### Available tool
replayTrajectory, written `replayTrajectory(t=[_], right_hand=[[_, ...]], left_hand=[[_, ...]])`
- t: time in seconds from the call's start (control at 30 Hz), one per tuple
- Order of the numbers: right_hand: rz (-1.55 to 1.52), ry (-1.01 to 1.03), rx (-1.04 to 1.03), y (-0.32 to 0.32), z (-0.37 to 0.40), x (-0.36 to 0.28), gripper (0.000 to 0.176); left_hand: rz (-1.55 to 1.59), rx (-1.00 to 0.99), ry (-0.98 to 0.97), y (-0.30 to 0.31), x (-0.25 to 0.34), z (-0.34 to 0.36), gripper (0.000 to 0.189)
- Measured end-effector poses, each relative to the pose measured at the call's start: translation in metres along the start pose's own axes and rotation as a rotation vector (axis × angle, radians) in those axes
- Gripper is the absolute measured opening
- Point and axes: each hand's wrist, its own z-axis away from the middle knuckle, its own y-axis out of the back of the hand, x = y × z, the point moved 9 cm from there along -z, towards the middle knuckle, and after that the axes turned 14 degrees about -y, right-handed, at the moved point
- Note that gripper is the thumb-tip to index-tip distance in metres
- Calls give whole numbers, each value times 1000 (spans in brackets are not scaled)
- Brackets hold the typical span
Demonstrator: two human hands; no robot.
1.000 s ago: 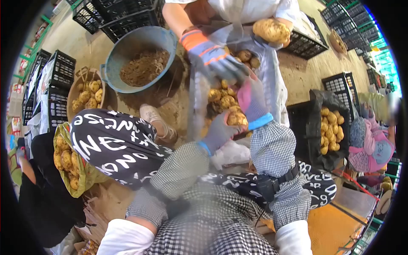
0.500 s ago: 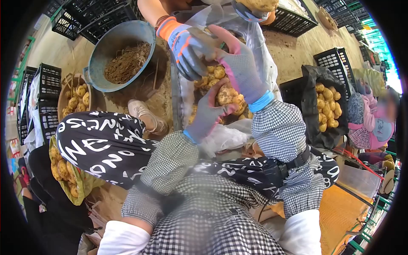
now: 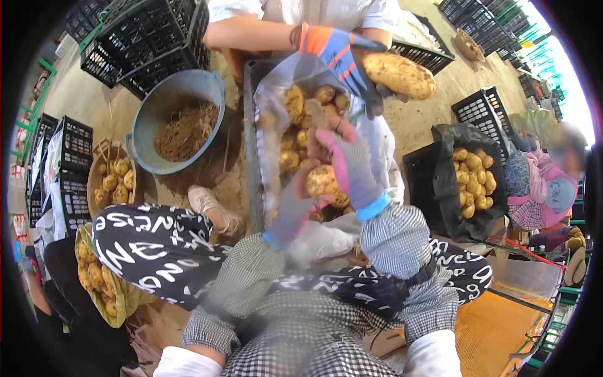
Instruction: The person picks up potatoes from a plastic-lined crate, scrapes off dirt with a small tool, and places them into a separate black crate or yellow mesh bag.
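A soil-marked potato (image 3: 321, 181) sits in the curl of my left hand (image 3: 294, 204), between its fingers and thumb, low over the lined crate. My right hand (image 3: 353, 164) is close against that potato's right side, its blurred fingers stretched up and left over other potatoes (image 3: 290, 141). Both hands wear grey and pink gloves with blue cuffs. Below them is a dark crate (image 3: 252, 125) with a clear plastic liner (image 3: 383, 141). Across from me, a co-worker's blue and orange gloved hand (image 3: 342, 56) is beside a large, long potato (image 3: 399, 74).
A blue tub (image 3: 144, 154) of soil stands left of the crate. Left of it sits a basket of potatoes (image 3: 116, 179). A black-lined crate (image 3: 443, 188) of potatoes is on the right. Stacked black crates (image 3: 147, 47) rise behind. A yellow sack (image 3: 129, 301) lies by my leg.
My hands have moved down and left in the view, the left one still around a potato. The co-worker's gloved hand has drawn away from my right hand, up and right towards the large potato.
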Motion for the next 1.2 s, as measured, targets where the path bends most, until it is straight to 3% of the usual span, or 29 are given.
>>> replayTrajectory(t=[0.07, 0.17, 0.27, 0.33, 0.43, 0.57, 0.6, 0.77, 0.83, 0.93, 1.07, 1.2], right_hand=[[169, 76, -12, 10, 17, 3, 48], [84, 2, 72, 25, 60, -11, 54], [209, 31, 164, 51, 100, -24, 44], [229, 75, 184, 74, 119, -13, 35], [291, 70, 276, 109, 121, 21, 34], [106, -206, 122, 88, 119, 56, 53], [72, -284, 0, 78, 117, 65, 64], [-67, -34, -95, 61, 126, 40, 72], [-100, 15, -106, 66, 127, 40, 75], [-9, 70, -51, 67, 131, 32, 80], [329, 189, 42, 66, 129, 27, 80], [543, 229, 50, 63, 129, 21, 82]], left_hand=[[-36, 7, 21, -1, 7, 1, 76], [-74, 4, 8, 0, 5, 1, 77], [-10, -15, 27, -5, 7, -2, 78], [-1, -18, 8, -2, 1, 2, 78], [-97, -69, -72, -8, 10, 5, 78], [-1, -180, -56, -39, 24, 10, 83], [-15, -221, -36, -43, 23, 12, 84], [81, -335, -42, -66, 23, 15, 83], [104, -347, 54, -72, 22, 18, 86], [122, -335, 85, -72, 19, 20, 88], [131, -322, 79, -68, 16, 19, 90], [72, -311, -8, -59, 17, 17, 91]])
